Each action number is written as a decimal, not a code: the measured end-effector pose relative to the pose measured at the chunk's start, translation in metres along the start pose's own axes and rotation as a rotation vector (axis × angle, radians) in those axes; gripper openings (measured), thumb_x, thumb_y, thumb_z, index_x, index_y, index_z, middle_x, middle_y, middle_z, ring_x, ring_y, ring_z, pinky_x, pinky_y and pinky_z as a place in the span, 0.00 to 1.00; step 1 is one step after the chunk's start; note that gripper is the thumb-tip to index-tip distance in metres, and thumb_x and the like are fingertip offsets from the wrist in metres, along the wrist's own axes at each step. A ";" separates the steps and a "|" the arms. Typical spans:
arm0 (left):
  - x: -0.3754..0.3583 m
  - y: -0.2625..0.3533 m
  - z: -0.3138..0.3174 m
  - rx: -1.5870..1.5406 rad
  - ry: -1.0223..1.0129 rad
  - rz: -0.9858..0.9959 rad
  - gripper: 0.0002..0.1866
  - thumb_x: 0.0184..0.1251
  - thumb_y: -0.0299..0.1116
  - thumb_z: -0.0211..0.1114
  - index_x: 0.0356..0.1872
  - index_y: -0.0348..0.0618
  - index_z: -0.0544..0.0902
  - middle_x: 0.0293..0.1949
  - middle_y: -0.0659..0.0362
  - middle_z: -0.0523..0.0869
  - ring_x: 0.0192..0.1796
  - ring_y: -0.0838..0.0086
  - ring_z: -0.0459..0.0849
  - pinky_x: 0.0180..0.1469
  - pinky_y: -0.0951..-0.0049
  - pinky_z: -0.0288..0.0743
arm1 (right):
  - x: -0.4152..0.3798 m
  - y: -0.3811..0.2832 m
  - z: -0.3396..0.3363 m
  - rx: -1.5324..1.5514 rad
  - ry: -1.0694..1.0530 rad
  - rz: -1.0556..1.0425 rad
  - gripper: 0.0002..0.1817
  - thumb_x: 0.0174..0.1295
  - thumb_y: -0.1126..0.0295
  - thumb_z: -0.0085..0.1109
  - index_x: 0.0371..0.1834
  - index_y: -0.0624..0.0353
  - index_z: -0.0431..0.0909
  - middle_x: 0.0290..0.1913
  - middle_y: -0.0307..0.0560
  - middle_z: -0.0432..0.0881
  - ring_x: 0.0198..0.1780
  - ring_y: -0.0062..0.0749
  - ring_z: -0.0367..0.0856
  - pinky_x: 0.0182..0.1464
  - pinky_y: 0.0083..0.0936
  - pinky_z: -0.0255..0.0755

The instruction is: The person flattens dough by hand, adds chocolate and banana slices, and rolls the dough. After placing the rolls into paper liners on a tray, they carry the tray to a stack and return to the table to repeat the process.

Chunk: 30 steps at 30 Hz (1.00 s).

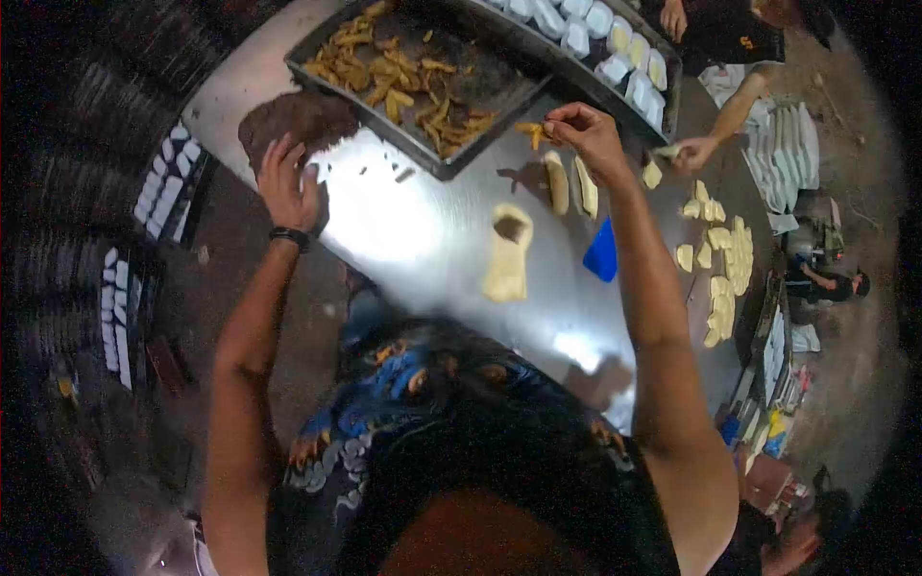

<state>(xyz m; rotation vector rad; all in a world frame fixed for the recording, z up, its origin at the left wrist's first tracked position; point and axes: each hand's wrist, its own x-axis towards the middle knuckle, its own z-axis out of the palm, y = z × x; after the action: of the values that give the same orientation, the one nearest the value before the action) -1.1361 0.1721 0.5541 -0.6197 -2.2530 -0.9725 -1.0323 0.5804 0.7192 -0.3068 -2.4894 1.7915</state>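
My right hand (pixel 584 139) is closed in a pinch on orange-brown strips (pixel 534 131), just right of the dark metal tray (pixel 461 158) of similar strips. My left hand (pixel 286 182) rests with spread fingers at the edge of a dark brown mass (pixel 293 125) on the metal table (pixel 384 221). A flattened dough piece (pixel 506 269) with a dark patch near its upper end lies in front of me. Two long dough pieces (pixel 557 182) lie below my right hand, near a blue scraper (pixel 601 252).
Several small dough pieces (pixel 732 259) lie at the table's right. A second tray (pixel 672 101) holds white-wrapped pieces. Across the table, a co-worker's hand (pixel 693 154) touches dough. Racks with white items (pixel 168 187) stand at the left. Another person (pixel 834 284) is farther off at the right.
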 end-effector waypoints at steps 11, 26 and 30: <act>-0.051 0.182 0.049 -0.680 -0.506 -0.174 0.22 0.62 0.35 0.60 0.56 0.37 0.75 0.56 0.45 0.75 0.58 0.54 0.74 0.61 0.60 0.67 | -0.108 0.110 0.048 -0.709 0.012 -0.539 0.04 0.51 0.78 0.63 0.30 0.59 0.83 0.35 0.48 0.84 0.42 0.38 0.83 0.45 0.32 0.76; -0.048 0.213 0.103 -0.412 -0.679 0.106 0.06 0.53 0.30 0.62 0.32 0.44 0.80 0.44 0.60 0.82 0.47 0.61 0.77 0.53 0.63 0.70 | -0.061 0.084 0.034 -0.827 -0.476 -0.086 0.24 0.42 0.67 0.69 0.47 0.56 0.80 0.45 0.52 0.80 0.47 0.50 0.77 0.49 0.37 0.73; -0.077 0.212 0.074 -0.253 -0.547 0.451 0.14 0.53 0.29 0.60 0.43 0.43 0.79 0.47 0.59 0.81 0.51 0.64 0.76 0.54 0.62 0.68 | -0.135 0.104 0.059 -0.912 -0.100 -0.445 0.18 0.44 0.71 0.61 0.42 0.57 0.82 0.41 0.52 0.80 0.46 0.49 0.76 0.50 0.39 0.71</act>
<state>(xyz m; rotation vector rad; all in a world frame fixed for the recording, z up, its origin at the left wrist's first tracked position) -0.9759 0.3468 0.5631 -1.5898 -2.2796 -0.9343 -0.8968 0.5306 0.6114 0.3019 -2.9554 0.4614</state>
